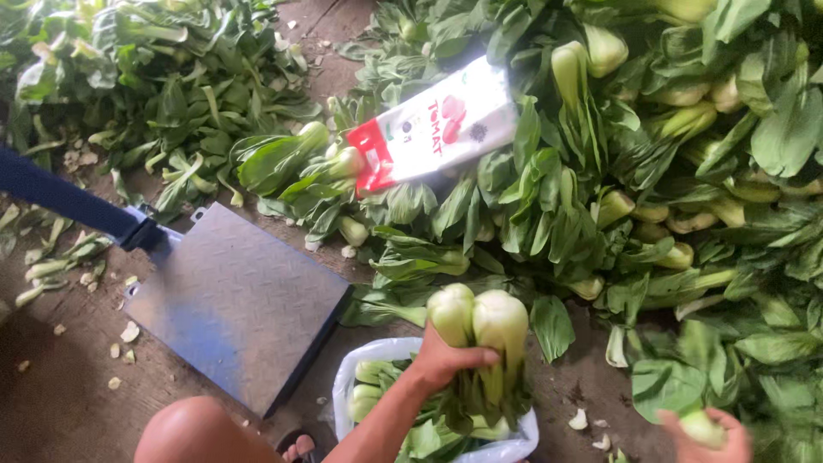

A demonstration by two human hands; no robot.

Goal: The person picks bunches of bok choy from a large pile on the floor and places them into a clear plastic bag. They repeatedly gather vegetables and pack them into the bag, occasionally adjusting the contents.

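Note:
My left hand (441, 360) grips two pale green bok choy heads (480, 321) by their stems, holding them base up over a white plastic bag (377, 351) that holds more greens. My right hand (711, 435) at the bottom right edge is closed on another bok choy head (701, 425), partly blurred. A big heap of loose bok choy (651, 171) fills the ground in front of me and to my right.
A grey metal platform scale (240, 300) with a dark blue post (60, 197) lies on the dirt floor to the left. A white and red flat package (433, 124) rests on the heap. A second pile of greens (163, 86) sits far left. My knee (201, 433) shows below.

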